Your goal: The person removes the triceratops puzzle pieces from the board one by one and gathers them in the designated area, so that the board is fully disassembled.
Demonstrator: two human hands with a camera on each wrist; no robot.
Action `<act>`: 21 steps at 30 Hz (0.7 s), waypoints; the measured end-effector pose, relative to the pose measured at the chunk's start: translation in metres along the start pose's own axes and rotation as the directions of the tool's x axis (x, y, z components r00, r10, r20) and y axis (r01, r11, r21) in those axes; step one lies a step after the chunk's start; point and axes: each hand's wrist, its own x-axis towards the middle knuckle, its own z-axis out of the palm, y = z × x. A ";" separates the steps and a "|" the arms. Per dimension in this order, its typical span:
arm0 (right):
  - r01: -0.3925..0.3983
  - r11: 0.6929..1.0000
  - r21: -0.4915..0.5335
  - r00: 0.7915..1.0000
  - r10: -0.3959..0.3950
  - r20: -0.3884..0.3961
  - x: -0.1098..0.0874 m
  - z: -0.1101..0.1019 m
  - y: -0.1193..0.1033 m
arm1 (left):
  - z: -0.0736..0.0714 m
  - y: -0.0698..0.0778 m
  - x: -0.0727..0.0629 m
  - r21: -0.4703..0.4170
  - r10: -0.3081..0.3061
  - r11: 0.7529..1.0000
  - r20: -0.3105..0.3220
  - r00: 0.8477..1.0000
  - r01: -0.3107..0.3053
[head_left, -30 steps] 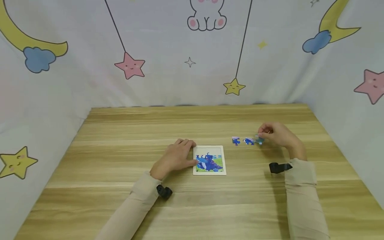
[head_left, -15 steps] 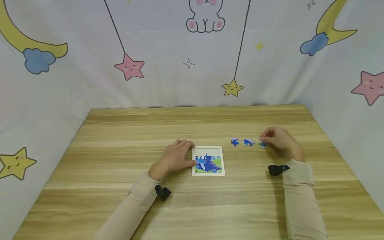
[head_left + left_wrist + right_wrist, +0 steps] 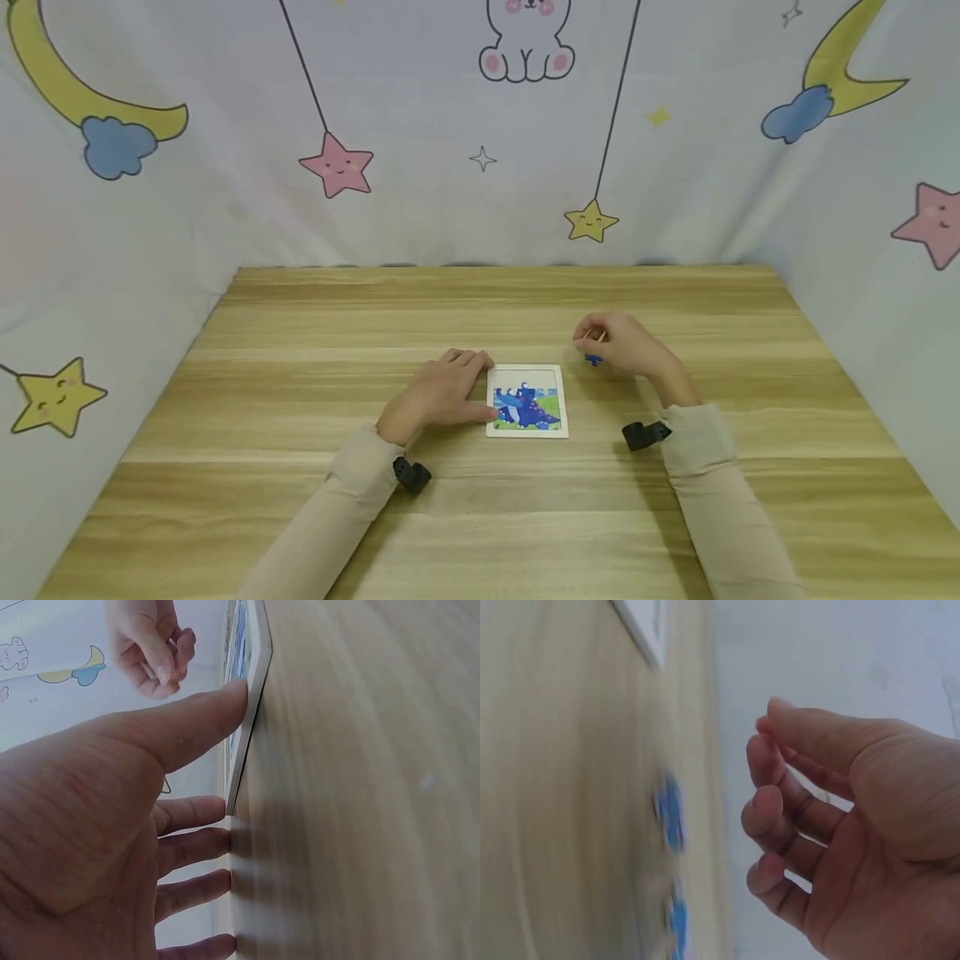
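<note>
A square white-framed puzzle board (image 3: 528,376) with a blue dinosaur picture lies flat mid-table; its upper strip is bare white. My left hand (image 3: 441,390) rests at its left side, fingers straight. In the left wrist view the thumb (image 3: 199,724) lies on the board's edge. My right hand (image 3: 628,343) hovers over a blue jigsaw piece (image 3: 594,360) right of the board. Its fingers are loosely curled, thumb tip close to the index finger, nothing visible between them. The right wrist view shows two blurred blue jigsaw pieces (image 3: 673,814) on the table; the hand hides others from the head view.
The wood-grain table (image 3: 337,333) ends at the back against a pale curtain (image 3: 412,192) printed with stars, moons and a bear. Black cameras (image 3: 411,475) sit on both wrists, over beige sleeves.
My right hand has moved left from the rightmost jigsaw piece to the leftmost one, now covering the pieces between. The left hand and board hold their place; the head view has shifted slightly.
</note>
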 end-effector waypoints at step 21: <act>0.038 0.990 -0.134 0.987 -0.016 0.162 0.013 0.089 -0.064 | 0.000 0.004 0.000 0.069 -0.025 0.997 0.007 1.000 0.025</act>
